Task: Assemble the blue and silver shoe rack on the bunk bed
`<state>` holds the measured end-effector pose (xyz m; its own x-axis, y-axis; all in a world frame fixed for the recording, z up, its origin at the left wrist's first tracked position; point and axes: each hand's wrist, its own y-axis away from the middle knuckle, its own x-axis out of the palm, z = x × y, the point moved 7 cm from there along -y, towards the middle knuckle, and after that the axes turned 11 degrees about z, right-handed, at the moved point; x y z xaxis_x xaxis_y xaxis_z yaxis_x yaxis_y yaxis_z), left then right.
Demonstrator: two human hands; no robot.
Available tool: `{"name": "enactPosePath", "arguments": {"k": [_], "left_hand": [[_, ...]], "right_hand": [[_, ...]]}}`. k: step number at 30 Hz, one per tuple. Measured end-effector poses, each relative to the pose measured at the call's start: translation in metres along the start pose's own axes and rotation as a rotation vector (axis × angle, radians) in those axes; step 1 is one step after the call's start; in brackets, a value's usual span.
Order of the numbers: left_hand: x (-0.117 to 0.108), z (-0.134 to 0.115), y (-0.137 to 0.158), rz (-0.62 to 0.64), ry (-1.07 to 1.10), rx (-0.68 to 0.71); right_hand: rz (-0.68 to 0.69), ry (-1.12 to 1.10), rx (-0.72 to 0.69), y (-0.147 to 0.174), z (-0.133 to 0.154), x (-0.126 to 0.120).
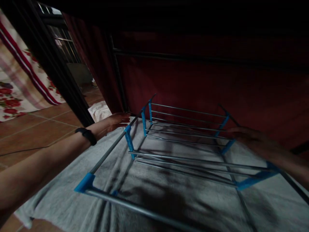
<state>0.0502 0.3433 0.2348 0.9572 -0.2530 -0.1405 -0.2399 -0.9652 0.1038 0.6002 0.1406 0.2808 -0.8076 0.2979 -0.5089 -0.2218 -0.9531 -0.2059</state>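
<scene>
Dim room, and there's a metal rack (183,145) lying on its side on a pale grey towel (169,199) spread over the tiled floor (43,129), right up against a dark red curtain (205,80). The left hand (116,121) sits at the rack's near left rail, fingers stretched out flat along the tube, so the grip is spread, touching rather than clasping. The right hand (251,138) is over on the far side rail, blurred; I cannot tell whether it is closed around the bar or just resting on it. As for progress, I'd judge the frame looks fully put together, bars seated in their blue corner pieces, but it has not been stood upright yet. Counting: one rack, three tiers of thin bars that I can make out, roughly eight blue joints in sight, one towel, two hands, one black band (86,134) on the left wrist. A flowered cloth (14,93) hangs at far left.
</scene>
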Motion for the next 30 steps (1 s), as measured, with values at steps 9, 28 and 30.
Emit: {"name": "enactPosePath", "arguments": {"k": [9,28,30], "left_hand": [[0.046,0.018,-0.098,0.169,0.153,0.013],[0.09,0.037,-0.107,0.288,0.242,0.106],[0.09,0.037,-0.105,0.256,0.275,0.121]], "right_hand": [[0.431,0.639,-0.45,-0.098,0.031,0.215],[0.489,0.832,-0.441,-0.148,0.017,0.313],[0.487,0.837,-0.426,-0.145,0.018,0.31]]}}
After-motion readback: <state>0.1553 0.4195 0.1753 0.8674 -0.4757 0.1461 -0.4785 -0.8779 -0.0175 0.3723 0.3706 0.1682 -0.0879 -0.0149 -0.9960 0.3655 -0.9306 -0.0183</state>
